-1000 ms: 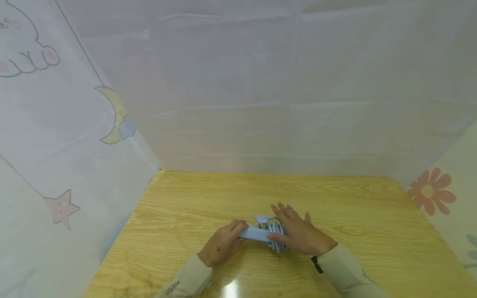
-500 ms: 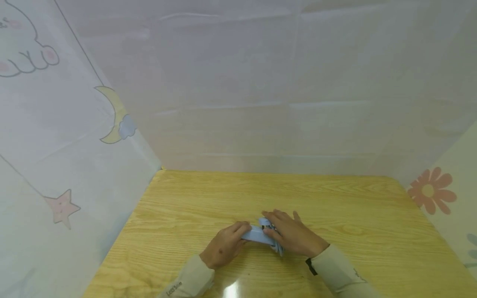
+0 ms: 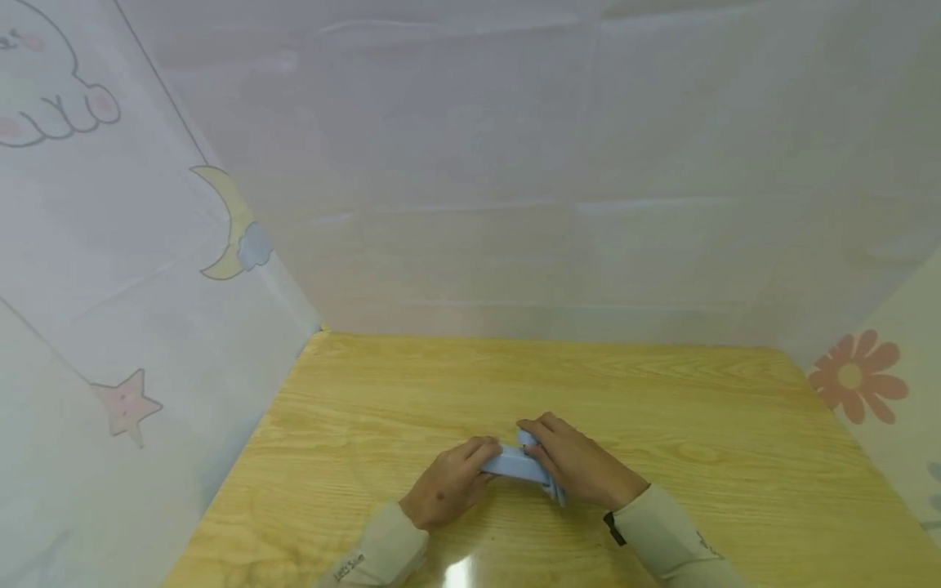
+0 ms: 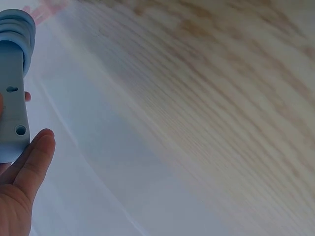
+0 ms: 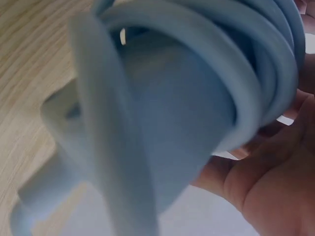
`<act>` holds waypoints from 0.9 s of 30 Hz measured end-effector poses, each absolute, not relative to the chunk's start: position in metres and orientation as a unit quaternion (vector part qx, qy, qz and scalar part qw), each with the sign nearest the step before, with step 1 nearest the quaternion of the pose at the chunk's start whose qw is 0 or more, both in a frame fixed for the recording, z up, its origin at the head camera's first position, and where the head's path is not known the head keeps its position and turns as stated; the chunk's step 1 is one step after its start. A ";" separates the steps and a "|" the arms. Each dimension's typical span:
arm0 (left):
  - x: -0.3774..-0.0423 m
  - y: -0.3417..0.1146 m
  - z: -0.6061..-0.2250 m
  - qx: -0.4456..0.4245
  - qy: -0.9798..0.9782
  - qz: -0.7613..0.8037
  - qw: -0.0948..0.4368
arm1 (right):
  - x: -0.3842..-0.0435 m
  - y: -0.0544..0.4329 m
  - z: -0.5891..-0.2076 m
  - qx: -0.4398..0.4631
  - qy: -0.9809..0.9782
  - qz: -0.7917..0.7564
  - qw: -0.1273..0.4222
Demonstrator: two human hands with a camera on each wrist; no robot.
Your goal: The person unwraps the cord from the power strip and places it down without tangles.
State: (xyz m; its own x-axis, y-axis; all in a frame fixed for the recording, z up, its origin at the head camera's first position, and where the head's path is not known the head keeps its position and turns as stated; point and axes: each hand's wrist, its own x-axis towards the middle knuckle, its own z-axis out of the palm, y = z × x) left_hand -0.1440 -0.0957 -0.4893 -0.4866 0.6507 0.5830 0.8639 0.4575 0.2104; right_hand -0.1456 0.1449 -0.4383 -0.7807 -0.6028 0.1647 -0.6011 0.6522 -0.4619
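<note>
Right hand (image 3: 577, 469) has curled over the cord-wrapped power strip (image 3: 515, 465), hiding it; left hand (image 3: 448, 482) grips too.

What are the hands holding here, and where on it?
A light blue power strip: left hand grips its bare end, right hand grips the end wrapped in coiled cord.

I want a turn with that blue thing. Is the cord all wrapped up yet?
Nearly. The blue cord already sits in several loops round one end of the blue power strip. The left hand grips the bare end, and the right hand is closed over the coils on the wooden table. Whether the plug end is tucked in is hidden.
</note>
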 end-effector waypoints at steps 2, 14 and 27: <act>-0.144 -0.095 -0.489 -0.458 -0.826 -0.249 0.216 | -0.146 0.145 -0.439 -0.333 0.907 -0.258 0.001; -0.144 -0.097 -0.488 -0.455 -0.824 -0.257 0.220 | -0.142 0.139 -0.440 -0.310 0.914 -0.259 -0.031; -0.142 -0.098 -0.489 -0.451 -0.825 -0.260 0.219 | -0.148 0.145 -0.434 -0.222 0.923 -0.312 -0.033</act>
